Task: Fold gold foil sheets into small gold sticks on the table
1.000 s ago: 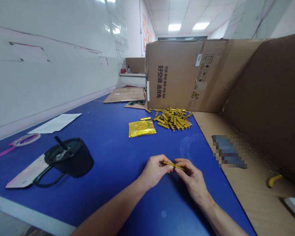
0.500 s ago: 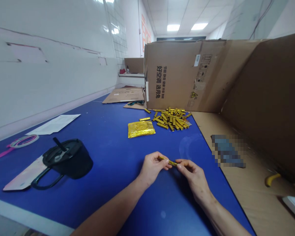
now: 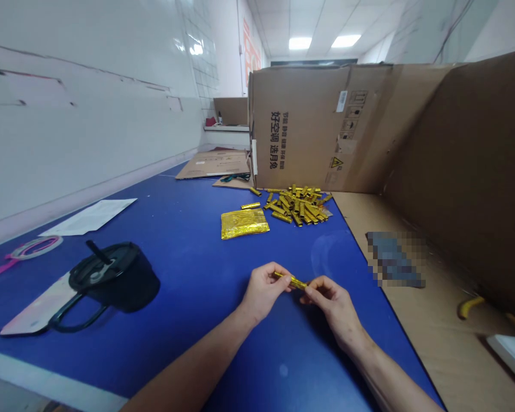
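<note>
Left hand and right hand pinch a gold roll between them, its long axis slanting from far left to near right, neither nearer. Farther off, leftward, lies a gold packet; beyond it, rightward, a gold pile.

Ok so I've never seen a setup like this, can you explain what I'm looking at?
No machine here, just a person working bare-handed. The view comes from a camera worn on their head, looking forward and down. The left hand and right hand hold a slim gold piece between them, over a blue table. Ahead lie a flat gold packet and a pile of small gold pieces. To the left stands a dark lidded mug, with white paper beyond it.
</note>
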Available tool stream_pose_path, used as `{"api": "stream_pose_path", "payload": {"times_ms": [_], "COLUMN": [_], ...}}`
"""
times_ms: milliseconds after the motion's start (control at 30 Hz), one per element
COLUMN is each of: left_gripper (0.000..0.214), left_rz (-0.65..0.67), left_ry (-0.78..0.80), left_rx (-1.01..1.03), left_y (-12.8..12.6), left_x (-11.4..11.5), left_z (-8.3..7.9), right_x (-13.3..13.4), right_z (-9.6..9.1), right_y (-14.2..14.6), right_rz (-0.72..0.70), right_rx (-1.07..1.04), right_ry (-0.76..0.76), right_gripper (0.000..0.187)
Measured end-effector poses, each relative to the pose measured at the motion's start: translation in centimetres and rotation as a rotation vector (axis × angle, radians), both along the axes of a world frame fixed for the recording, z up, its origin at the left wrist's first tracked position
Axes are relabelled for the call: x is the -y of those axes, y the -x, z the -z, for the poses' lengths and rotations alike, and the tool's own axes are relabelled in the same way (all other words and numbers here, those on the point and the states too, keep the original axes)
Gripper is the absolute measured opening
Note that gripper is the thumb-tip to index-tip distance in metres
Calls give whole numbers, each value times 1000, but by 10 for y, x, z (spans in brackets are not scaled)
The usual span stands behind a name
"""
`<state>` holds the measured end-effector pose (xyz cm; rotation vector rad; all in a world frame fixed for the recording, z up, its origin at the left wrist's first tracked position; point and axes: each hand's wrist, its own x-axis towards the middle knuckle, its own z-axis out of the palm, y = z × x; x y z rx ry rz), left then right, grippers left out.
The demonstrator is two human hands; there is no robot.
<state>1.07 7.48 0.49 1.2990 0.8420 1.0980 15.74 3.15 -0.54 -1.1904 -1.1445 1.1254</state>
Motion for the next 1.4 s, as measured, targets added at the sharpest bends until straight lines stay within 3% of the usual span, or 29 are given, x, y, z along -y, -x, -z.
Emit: {"api": "stream_pose_path", "payload": {"times_ms": [167,300,367,467,667,800,867,1100,1300,1400], "left_gripper": [20,26,24,22,25,19,16,12,13,14], "left_rz": [30,52,46,48,93,55,59,261,238,235], "left_ry": [-6,-7,-7,8,93,88,72,-31,1,22], "left_rx": [21,30,2,-32,-68,-101,-132,-296,-260,-234], "left_y": [1,2,2,2,1,2,3,4,4,5], "left_x": [-1,-2,-2,-3,-6,-7,-6,-3,-5,-5], "left_z": [4,5,5,5,8,6,6,14,7,2], "right_x": [0,-1,0,1,3,4,6,11,10,11], "right_z": [1,2,2,-1,-4,-4,-5,-7,-6,-8], "right_y": [3,4,3,4,4,4,4,5,4,5], "right_rz": [47,36,3,-29,53,67,34,-214,-178,-132], "right_rx": [-105,-213,-194,-127,31,138,215,510,562,628], "right_ry": [22,32,80,112,36,15,18,-66,-69,-140], "right_gripper": [18,38,35,25,24,26,25,26,32,32]}}
